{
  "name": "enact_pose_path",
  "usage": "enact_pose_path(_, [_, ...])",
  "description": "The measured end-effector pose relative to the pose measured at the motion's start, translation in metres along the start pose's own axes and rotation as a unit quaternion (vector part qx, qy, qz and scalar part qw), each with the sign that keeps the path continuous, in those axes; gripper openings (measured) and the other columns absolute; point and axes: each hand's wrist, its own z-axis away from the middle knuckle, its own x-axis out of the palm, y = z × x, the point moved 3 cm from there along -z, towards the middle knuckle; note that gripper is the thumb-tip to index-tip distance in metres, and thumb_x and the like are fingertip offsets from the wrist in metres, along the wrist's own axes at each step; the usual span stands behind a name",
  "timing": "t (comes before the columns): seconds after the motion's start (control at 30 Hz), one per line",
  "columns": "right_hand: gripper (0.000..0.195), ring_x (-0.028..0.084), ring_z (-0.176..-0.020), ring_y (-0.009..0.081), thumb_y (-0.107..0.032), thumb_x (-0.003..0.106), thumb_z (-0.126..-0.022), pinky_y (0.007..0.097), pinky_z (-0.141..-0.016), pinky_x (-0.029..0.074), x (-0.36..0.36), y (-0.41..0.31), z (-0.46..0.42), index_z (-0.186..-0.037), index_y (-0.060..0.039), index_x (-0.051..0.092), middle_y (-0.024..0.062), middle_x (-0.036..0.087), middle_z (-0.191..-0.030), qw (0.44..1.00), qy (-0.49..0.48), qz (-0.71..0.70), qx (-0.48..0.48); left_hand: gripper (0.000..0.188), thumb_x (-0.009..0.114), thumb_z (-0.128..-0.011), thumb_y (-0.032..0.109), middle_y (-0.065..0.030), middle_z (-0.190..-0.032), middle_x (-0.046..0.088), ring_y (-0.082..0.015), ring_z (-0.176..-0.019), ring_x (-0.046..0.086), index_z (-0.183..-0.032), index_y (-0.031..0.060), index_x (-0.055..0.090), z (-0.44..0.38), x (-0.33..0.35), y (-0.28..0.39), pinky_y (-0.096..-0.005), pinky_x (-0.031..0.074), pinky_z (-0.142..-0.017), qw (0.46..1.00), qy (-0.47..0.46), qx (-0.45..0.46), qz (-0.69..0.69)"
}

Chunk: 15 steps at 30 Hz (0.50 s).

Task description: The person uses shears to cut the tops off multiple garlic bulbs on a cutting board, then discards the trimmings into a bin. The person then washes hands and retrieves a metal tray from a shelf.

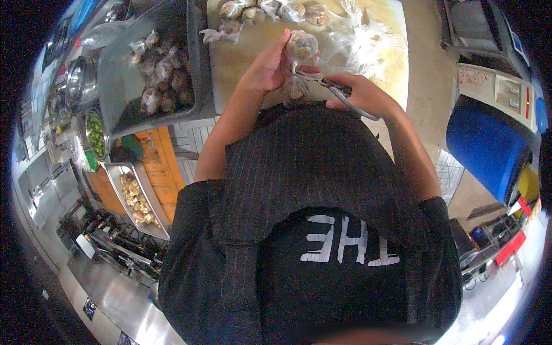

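My left hand [272, 64] holds a plastic-wrapped round bundle [303, 45] over a yellowed cutting board [254, 51]. A second wrapped bundle [296, 88] hangs below it, joined by a twisted neck of clear plastic. In my right hand [360, 92] is a pair of metal scissors [340, 92], their blades at the plastic between the two bundles. Several similar wrapped bundles [253, 16] lie along the board's far edge. Crumpled clear plastic wrap [366, 47] is heaped on the right of the board. What the bundles contain is not clear.
Left of the board stands a dark tub [116, 73] with several wrapped bundles inside. Farther left are a container of chopped greens [95, 136] and a metal tray [151, 194] of pale food pieces on an orange surface [161, 159]. A blue bin [485, 146] stands at right.
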Motion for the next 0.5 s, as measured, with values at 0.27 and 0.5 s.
enact_pose_path(0.27, [0.075,0.051,-0.076,0.0113,-0.068,0.059,-0.083,0.0273,-0.066,0.042,0.007,0.004,-0.013,-0.12,-0.003,0.061,-0.0002,0.055,-0.083,0.988,-0.024,-0.137,-0.063,0.062,0.035,-0.099,0.058,-0.0129,-0.113,0.067,-0.0295,-0.093,0.068,-0.124,0.0065,0.057,0.0,-0.013,-0.017,-0.0437,0.057,-0.078,0.989,0.018,-0.11,0.1])
enact_pose_path(0.5, [0.064,0.044,-0.065,0.0079,-0.063,0.056,-0.088,0.0244,-0.057,0.036,0.022,0.009,-0.022,-0.108,-0.0028,0.062,-0.0032,0.048,-0.07,0.984,0.018,-0.158,-0.078,0.06,0.042,-0.097,0.059,-0.011,-0.104,0.069,-0.0237,-0.08,0.068,-0.123,0.0075,0.056,0.011,-0.007,-0.025,-0.0371,0.058,-0.065,0.985,0.099,-0.058,0.129])
